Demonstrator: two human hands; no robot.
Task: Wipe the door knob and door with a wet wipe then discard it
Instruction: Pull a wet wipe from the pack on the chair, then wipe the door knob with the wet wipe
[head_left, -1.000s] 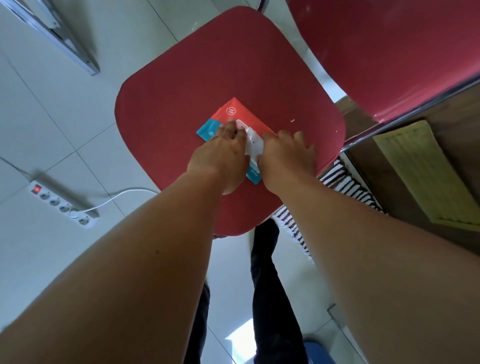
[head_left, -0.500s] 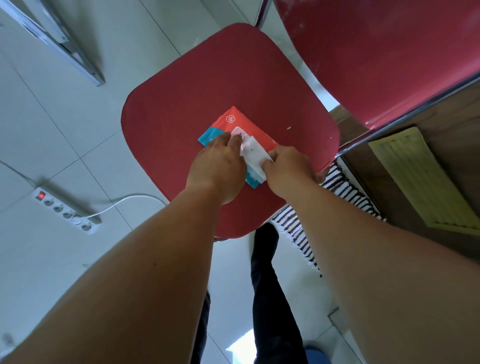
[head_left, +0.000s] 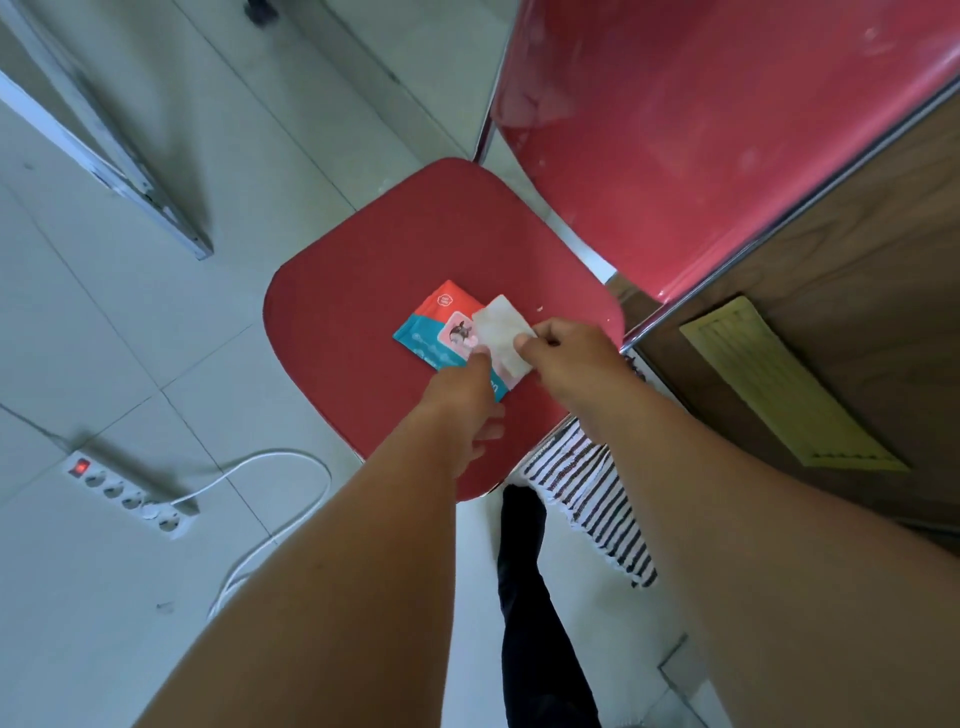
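Note:
A red and teal wet wipe pack (head_left: 441, 327) lies flat on the red chair seat (head_left: 363, 291). My right hand (head_left: 566, 353) pinches a white wet wipe (head_left: 501, 330) that stretches over the pack's right half. My left hand (head_left: 467, 405) rests on the pack's near edge, its fingertips pressing the pack down. No door or door knob is in view.
The chair's red backrest (head_left: 701, 130) rises at the upper right. A white power strip (head_left: 130, 493) with a cable lies on the tiled floor at left. A striped cloth (head_left: 592, 499) and a yellow vent (head_left: 779, 384) on a wooden surface are at right.
The white wipe has come further out of the pack and my right hand has pulled it to the right. My left hand slid back to the pack's near edge.

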